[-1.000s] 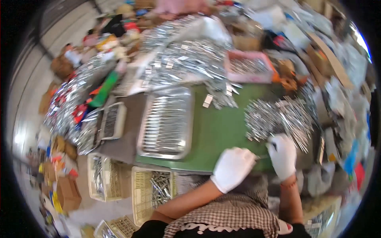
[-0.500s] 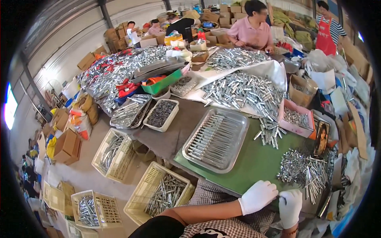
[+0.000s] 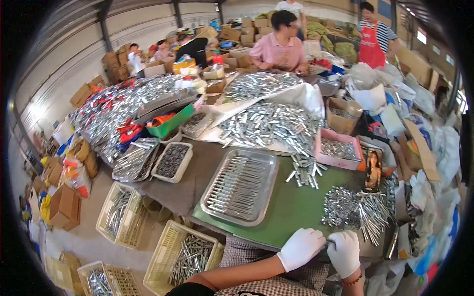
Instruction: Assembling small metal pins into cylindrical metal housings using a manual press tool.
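My left hand [image 3: 302, 249], in a white glove, has its fingers curled at the near edge of the green work surface [image 3: 292, 202]. Facing it, my gloved right hand [image 3: 344, 253] is closed in a pinch, fingertips almost meeting the left ones. Something small and dark shows between them, too small to name. Just beyond lie a pile of small shiny metal parts [image 3: 340, 206] and a bundle of thin metal rods [image 3: 374, 217]. Left of these, a steel tray [image 3: 264, 204] holds a row of slim metal rod-like pieces [image 3: 234, 190].
Loose metal pieces [image 3: 269, 123] are heaped on white sheeting farther back. A pink box [image 3: 338, 160] and an upright phone [image 3: 374, 170] stand at right. Yellow crates [image 3: 163, 246] sit below the table at left. Across the table is a person in pink [image 3: 280, 49].
The whole view has shifted, with the table moving left in the picture. My hands stay together at the table edge, the right fingers now raised nearer the left ones.
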The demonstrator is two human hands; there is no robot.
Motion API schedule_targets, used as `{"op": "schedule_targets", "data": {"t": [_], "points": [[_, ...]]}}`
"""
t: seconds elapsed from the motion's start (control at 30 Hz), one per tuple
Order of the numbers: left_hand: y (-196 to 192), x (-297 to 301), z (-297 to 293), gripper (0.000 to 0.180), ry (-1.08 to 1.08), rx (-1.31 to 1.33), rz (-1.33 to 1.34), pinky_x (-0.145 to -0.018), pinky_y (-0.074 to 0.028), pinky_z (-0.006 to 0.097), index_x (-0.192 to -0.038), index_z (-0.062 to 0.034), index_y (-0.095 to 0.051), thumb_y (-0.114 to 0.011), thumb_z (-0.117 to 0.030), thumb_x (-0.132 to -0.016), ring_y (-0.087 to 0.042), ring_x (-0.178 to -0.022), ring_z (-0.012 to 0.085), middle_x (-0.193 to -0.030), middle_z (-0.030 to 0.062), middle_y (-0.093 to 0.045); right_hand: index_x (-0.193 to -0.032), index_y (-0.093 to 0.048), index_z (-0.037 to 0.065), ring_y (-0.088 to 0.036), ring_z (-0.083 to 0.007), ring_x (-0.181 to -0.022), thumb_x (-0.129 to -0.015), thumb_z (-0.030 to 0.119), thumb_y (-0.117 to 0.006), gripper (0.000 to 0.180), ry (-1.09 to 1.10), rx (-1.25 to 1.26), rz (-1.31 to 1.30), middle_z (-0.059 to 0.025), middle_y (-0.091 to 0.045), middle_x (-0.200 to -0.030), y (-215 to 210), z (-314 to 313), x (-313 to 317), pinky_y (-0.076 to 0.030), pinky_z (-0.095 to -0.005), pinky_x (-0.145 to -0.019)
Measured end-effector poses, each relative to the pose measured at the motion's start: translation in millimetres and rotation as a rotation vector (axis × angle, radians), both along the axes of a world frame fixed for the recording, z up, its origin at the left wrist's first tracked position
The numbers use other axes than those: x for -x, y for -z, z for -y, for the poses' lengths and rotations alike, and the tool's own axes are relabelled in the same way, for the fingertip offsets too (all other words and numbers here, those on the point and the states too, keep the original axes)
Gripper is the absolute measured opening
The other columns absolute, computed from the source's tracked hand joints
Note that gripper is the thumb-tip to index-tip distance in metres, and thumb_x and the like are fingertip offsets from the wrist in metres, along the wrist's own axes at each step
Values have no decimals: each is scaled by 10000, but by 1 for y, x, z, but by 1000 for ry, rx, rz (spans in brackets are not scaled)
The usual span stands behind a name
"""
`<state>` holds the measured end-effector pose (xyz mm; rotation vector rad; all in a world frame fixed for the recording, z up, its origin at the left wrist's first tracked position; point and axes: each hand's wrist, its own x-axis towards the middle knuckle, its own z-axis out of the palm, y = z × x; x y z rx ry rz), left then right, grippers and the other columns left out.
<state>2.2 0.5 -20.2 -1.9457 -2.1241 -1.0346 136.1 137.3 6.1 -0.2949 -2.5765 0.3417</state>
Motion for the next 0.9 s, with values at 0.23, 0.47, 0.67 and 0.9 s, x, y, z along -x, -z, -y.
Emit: {"op": "schedule_targets", "data": {"t": [0.23,0.47,0.67,0.9], "points": [[-6,3,-1,110,30,-4,0,-696,-497,438,-892,-108,-643,-697,-204,-895,-628,-804,286,-852,62,-593,-881,-658,119,-636,-334,-764,-762,54,-674,137,-61,-82,93,-93,-640,-737,-15,-2,5,-501,-463,-778],[-10,8,-3,115,-12,30,-36,-669,-503,433,-861,-112,-645,-723,-198,-854,-639,-785,272,-838,43,-599,-860,-643,122,-646,-301,-751,-777,79,-675,98,-73,-41,9,-66,-641,-728,-13,-4,11,-510,-447,-753],[-15,7,-6,158,-3,10,-8,-631,-483,481,-806,-92,-626,-752,-178,-848,-627,-716,319,-763,78,-593,-901,-590,110,-623,-263,-787,-830,130,-634,85,-111,-162,152,-47,-591,-746,-17,-2,7,-514,-402,-788],[-19,-2,1,172,-15,53,-46,-660,-475,475,-814,-94,-606,-765,-159,-831,-626,-756,333,-771,81,-587,-908,-580,111,-618,-246,-780,-828,124,-641,102,-84,-113,-38,-33,-579,-747,-3,12,-8,-521,-400,-757]]}}
